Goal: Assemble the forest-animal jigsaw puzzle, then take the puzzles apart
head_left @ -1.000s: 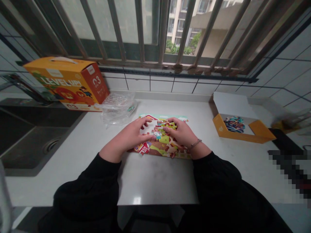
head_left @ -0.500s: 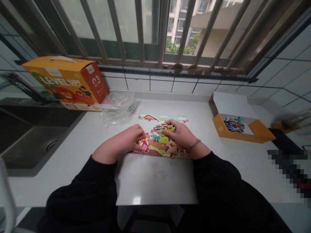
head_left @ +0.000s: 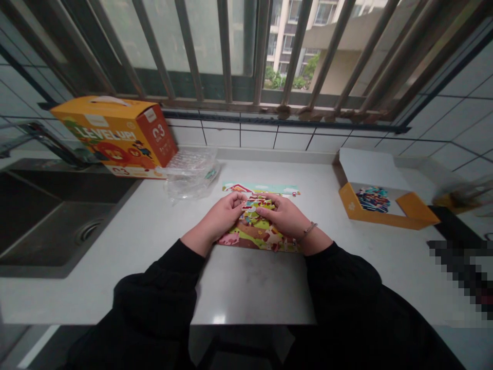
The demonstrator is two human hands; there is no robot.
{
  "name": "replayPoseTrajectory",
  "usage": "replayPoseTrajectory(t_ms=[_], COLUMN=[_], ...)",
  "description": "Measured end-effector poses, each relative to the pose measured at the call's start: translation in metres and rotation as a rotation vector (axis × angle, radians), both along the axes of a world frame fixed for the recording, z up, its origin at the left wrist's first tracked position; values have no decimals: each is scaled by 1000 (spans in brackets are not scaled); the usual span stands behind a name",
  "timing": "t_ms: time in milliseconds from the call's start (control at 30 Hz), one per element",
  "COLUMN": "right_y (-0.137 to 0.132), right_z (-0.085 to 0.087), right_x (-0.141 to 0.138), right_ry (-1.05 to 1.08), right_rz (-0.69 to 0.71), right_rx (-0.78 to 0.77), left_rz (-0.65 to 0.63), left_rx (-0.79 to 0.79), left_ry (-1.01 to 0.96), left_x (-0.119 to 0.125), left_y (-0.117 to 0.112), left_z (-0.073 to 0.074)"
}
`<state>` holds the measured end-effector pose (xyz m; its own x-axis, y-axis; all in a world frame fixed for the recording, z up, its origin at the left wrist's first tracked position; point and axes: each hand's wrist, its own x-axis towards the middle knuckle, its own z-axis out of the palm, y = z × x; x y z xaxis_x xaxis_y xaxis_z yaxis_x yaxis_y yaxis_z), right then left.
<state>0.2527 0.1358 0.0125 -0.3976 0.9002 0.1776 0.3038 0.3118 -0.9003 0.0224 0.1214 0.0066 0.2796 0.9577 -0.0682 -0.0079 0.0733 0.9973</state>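
A colourful jigsaw puzzle (head_left: 259, 237) lies flat on the white counter (head_left: 246, 282) in front of me. My left hand (head_left: 224, 215) rests on its left part with fingers curled, pinching a small piece near the middle. My right hand (head_left: 283, 216), a bracelet on the wrist, presses on the puzzle's right part, its fingertips meeting the left hand's over a loose cluster of pieces (head_left: 257, 203). A strip of finished sky edge (head_left: 269, 188) shows behind the hands.
An orange puzzle box (head_left: 115, 134) stands at the back left, with a crumpled clear plastic bag (head_left: 190, 173) beside it. An open orange tray (head_left: 389, 205) with several loose pieces sits at the right. A dark sink (head_left: 50, 216) lies to the left. A barred window is behind.
My left hand has moved from the puzzle's lower left corner up to the middle, meeting my right hand's fingertips. The red barn piece it held is no longer visible at the lower left.
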Motion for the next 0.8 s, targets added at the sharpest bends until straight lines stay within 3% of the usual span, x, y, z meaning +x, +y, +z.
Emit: replayPoseTrajectory(t_ms=[133, 267, 400, 467, 567, 667, 800], right_y=[0, -2, 6, 13, 21, 24, 21], right_z=[0, 4, 4, 1, -5, -10, -10], right_x=[-1, 3, 18, 27, 34, 34, 29], right_ry=[35, 76, 125, 211, 300, 311, 347], right_rz=[-57, -67, -255, -368, -491, -510, -415], right_rx=[-52, -171, -101, -93, -113, -137, -195], left_rz=[-22, -20, 44, -30, -240, -347, -354], left_rx=[-60, 9, 313, 529, 758, 803, 762], left_ry=[-228, -207, 192, 465, 739, 879, 835], left_x=[8, 6, 5, 10, 25, 38, 38], left_y=[-3, -2, -6, -12, -24, -30, -27], left_z=[1, 6, 9, 9, 3, -7, -11])
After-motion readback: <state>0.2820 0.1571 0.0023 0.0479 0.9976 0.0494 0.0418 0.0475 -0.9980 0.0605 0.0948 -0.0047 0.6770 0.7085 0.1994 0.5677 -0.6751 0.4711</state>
